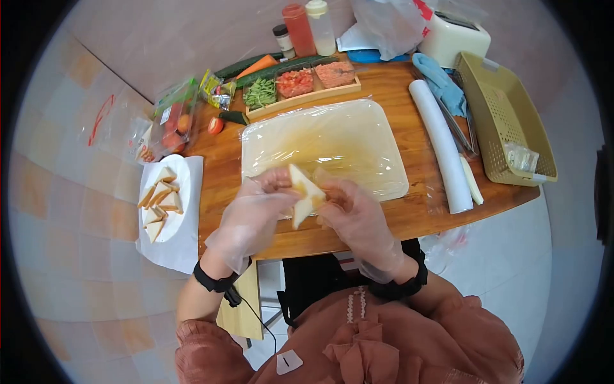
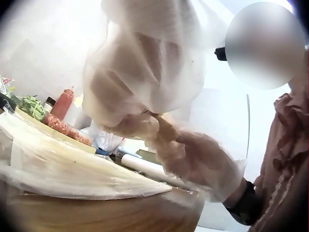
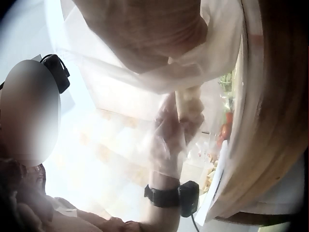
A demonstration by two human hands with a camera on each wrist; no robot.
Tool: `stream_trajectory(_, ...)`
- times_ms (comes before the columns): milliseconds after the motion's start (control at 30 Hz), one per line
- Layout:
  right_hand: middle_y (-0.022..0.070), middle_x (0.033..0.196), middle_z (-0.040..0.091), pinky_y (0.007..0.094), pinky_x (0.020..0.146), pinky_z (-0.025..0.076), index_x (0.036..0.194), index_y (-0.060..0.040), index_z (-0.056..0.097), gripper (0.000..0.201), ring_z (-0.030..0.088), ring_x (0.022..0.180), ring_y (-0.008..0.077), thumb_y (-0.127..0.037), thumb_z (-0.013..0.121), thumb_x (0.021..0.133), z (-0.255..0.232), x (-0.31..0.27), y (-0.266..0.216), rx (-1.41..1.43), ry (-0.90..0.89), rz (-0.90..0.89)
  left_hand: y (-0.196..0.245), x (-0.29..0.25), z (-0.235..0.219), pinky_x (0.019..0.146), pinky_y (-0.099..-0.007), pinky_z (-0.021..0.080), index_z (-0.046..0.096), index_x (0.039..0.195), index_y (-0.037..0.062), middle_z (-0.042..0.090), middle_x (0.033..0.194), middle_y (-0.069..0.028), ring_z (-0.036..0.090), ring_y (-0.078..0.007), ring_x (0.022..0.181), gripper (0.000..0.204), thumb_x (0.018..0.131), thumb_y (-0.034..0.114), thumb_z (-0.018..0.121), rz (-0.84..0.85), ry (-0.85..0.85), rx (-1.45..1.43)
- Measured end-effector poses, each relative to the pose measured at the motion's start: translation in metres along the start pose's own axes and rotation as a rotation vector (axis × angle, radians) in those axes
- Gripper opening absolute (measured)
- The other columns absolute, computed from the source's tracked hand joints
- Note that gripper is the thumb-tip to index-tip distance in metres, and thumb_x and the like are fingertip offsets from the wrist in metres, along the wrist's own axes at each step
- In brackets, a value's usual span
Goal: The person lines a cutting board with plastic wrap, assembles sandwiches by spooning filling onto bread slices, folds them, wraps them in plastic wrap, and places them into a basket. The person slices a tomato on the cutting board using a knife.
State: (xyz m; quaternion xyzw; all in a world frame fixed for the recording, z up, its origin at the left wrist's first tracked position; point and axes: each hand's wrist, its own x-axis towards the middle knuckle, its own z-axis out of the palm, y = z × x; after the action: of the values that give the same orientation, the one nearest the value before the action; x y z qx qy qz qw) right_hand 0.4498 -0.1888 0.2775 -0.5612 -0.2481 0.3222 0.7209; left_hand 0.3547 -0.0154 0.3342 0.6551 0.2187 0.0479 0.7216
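Note:
Both hands wear loose clear plastic gloves. My left hand (image 1: 246, 208) pinches one side of a white bread triangle (image 1: 307, 197), with fingers and thumb at its edge. The right hand (image 1: 358, 214) grips the opposite side. Yellowish patches show on the bread. Its pale edge (image 3: 183, 104) appears between the hands in the right wrist view; in the left wrist view the gloves mostly hide it. Below the hands lies a cream board (image 1: 326, 144) covered in cling film. To the left, several crusted bread triangles (image 1: 167, 200) rest on a white oval plate (image 1: 182, 221).
At the back, a wooden tray (image 1: 304, 99) holds chopped greens, red pieces and pink pieces. Sauce bottles (image 1: 298, 31) and cucumbers stand or lie behind it. A white roll (image 1: 441, 144) and an olive basket (image 1: 473, 70) are at right. Tomatoes (image 1: 174, 131) sit at left.

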Motion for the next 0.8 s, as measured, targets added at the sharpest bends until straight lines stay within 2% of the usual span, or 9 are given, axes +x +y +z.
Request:
stream_trajectory(67,0.0083,0.108,0.068,0.026,0.075,0.053,0.129,0.0004,0.059,0.034,0.064,0.084,0.0121,0.0,0.064,0.095,-0.011,-0.001,0.004,-0.13,-0.013,-0.02,0.001,0.003,-0.011,0.081,-0.024,0.051,0.063,0.119,-0.0002,0.071,0.103,-0.004,0.066,-0.01,0.091,0.031,0.089,0.002,0.068,0.023,0.038,-0.041)
stream_trajectory(133,0.0078,0.104,0.068,0.0261,0.076,0.053,0.124,-0.0006,0.063,0.028,0.063,0.084,0.0118,-0.001,0.064,0.096,-0.026,0.0,0.013,-0.397,0.0,-0.224,0.012,0.013,-0.019,0.077,-0.0233,0.051,0.062,0.118,-0.0022,0.071,0.098,-0.0039,0.066,-0.0096,0.085,0.03,0.09,0.007,0.068,0.08,0.135,0.043)
stream_trajectory(167,0.0078,0.104,0.068,0.0261,0.076,0.053,0.124,-0.0006,0.063,0.028,0.063,0.084,0.0118,-0.001,0.064,0.096,-0.031,0.0,0.012,-0.394,-0.013,-0.224,0.022,0.014,-0.02,0.076,-0.0227,0.049,0.06,0.123,-0.0045,0.07,0.097,-0.0041,0.064,-0.009,0.084,0.036,0.092,0.012,0.067,0.063,0.156,0.099)
stream_trajectory(233,0.0175,0.088,0.067,0.0357,0.075,0.052,0.116,-0.0017,0.067,0.024,0.066,0.079,0.0288,-0.008,0.064,0.094,-0.037,-0.001,0.006,-0.534,0.082,-0.285,0.028,0.028,-0.02,0.075,-0.0225,0.048,0.058,0.126,-0.0043,0.07,0.097,-0.0035,0.063,-0.0083,0.083,0.039,0.092,0.013,0.067,0.108,0.186,0.155)
stream_trajectory(333,0.0213,0.09,0.068,0.0399,0.073,0.052,0.11,-0.0007,0.068,0.019,0.066,0.081,0.0362,-0.01,0.064,0.094,-0.045,0.001,0.014,-0.477,0.076,-0.253,0.026,0.051,-0.019,0.074,-0.0219,0.044,0.055,0.135,-0.003,0.067,0.096,-0.0023,0.059,-0.0075,0.081,0.046,0.092,0.011,0.067,0.13,0.217,0.202)
stream_trajectory(400,0.0221,0.088,0.067,0.0412,0.072,0.052,0.108,-0.0007,0.068,0.018,0.066,0.082,0.0377,-0.012,0.064,0.095,-0.046,-0.002,0.01,-0.519,0.051,-0.243,0.025,0.064,-0.015,0.072,-0.0222,0.044,0.054,0.136,-0.0014,0.067,0.097,-0.0023,0.057,-0.008,0.08,0.048,0.091,0.008,0.068,0.094,0.132,0.155)
stream_trajectory(433,0.0229,0.087,0.067,0.0426,0.071,0.051,0.106,-0.0007,0.068,0.017,0.066,0.082,0.0392,-0.014,0.064,0.095,-0.046,-0.003,0.007,-0.563,0.032,-0.229,0.023,0.075,-0.023,0.071,-0.0243,0.049,0.052,0.141,-0.0013,0.068,0.101,-0.0061,0.062,-0.0098,0.083,0.054,0.091,0.01,0.071,0.072,0.076,0.213)
stream_trajectory(567,0.0229,0.085,0.066,0.0435,0.07,0.051,0.101,-0.0007,0.068,0.018,0.065,0.081,0.0403,-0.017,0.063,0.097,-0.046,-0.012,0.006,-0.585,-0.001,-0.17,0.014,0.089,-0.015,0.071,-0.0243,0.05,0.052,0.138,-0.001,0.068,0.098,-0.0061,0.064,-0.0102,0.079,0.05,0.092,0.009,0.069,0.038,0.082,0.258)
stream_trajectory(800,0.0197,0.086,0.068,0.0423,0.072,0.052,0.101,-0.0037,0.069,0.017,0.066,0.083,0.0382,-0.019,0.064,0.096,-0.052,-0.011,0.015,-0.651,-0.094,-0.228,-0.002,0.105,-0.023,0.069,-0.0249,0.05,0.054,0.124,-0.0004,0.067,0.093,-0.007,0.064,-0.0113,0.077,0.034,0.093,0.009,0.066,-0.007,0.044,0.217)
